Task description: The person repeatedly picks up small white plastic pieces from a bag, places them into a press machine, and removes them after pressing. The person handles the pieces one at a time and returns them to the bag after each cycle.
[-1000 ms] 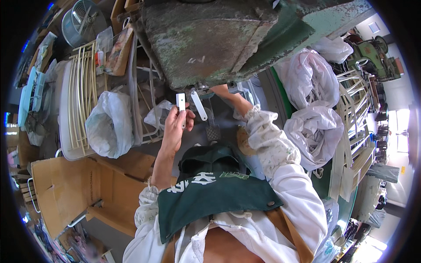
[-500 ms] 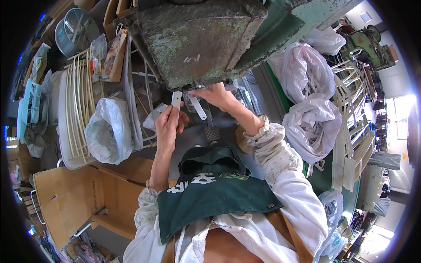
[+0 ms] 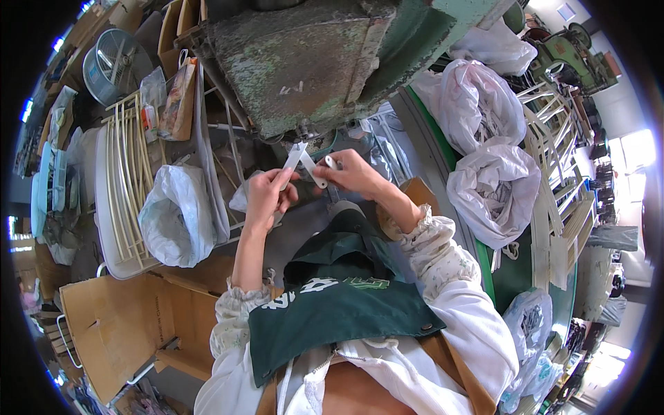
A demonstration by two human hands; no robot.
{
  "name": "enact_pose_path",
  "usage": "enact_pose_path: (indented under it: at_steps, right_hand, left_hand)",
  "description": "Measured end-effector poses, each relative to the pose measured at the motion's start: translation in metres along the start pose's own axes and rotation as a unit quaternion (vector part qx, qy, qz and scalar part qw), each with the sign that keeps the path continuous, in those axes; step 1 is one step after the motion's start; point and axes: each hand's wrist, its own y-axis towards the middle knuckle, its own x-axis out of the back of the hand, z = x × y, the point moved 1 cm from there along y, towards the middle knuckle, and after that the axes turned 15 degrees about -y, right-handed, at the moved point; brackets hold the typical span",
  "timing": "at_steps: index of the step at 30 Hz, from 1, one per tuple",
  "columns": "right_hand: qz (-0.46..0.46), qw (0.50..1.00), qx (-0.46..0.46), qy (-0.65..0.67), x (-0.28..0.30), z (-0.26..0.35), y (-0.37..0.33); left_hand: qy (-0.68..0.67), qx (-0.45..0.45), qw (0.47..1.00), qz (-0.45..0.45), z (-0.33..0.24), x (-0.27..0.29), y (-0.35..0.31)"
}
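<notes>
In front of my body, just below the worn green machine (image 3: 297, 76), both hands are raised close together. My left hand (image 3: 264, 199) is closed on a flat white strip (image 3: 297, 155) pointing up and right. My right hand (image 3: 354, 173) pinches another white strip (image 3: 315, 172), whose rounded lower end has a small hole. The upper ends of the two strips meet or overlap; whether they touch I cannot tell. A further short white piece with a hole (image 3: 331, 162) shows at the right fingers. The machine's underside (image 3: 302, 135) is just above the strips.
At left, a white tub (image 3: 105, 228) holds long pale strips beside a white plastic bag (image 3: 176, 218). An opened cardboard box (image 3: 104, 325) stands lower left. On the right, two white sacks of strips (image 3: 494, 197) rest by stacked pale slats (image 3: 564, 235). A fan (image 3: 114, 66) is upper left.
Both hands have come down from the machine's underside. The right hand has moved lower and now grips a white strip near the left hand's strip, which has tilted to the right.
</notes>
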Motion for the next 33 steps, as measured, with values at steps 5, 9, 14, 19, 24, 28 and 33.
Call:
enact_pose_path:
  at_steps: [5,9,14,19,24,28,33]
  right_hand:
    - [-0.007,1.000,-0.006,0.011,0.000,0.010,-0.013]
    - [-0.002,1.000,0.013,0.017,0.004,0.012,-0.013]
    - [0.007,1.000,-0.009,0.009,0.005,0.014,-0.013]
    - [-0.019,0.999,0.035,0.020,0.009,0.027,-0.022]
    - [-0.150,0.987,0.007,0.056,0.040,0.018,-0.038]
    - [-0.408,0.910,0.040,0.071,0.171,-0.052,-0.082]
    - [-0.331,0.933,-0.128,-0.053,0.217,-0.078,-0.063]
  left_hand:
    - [-0.022,-0.038,0.999,-0.015,0.008,0.005,-0.002]
    - [-0.015,-0.051,0.998,-0.015,0.006,0.006,-0.005]
    - [-0.018,-0.046,0.999,-0.019,0.005,0.008,-0.003]
    - [-0.008,-0.074,0.997,-0.016,-0.015,-0.007,-0.014]
    - [-0.034,-0.082,0.991,0.100,-0.011,0.005,-0.024]
    - [-0.105,-0.034,0.993,0.048,0.019,0.043,-0.037]
    - [-0.069,-0.003,0.997,-0.026,0.046,0.074,-0.041]
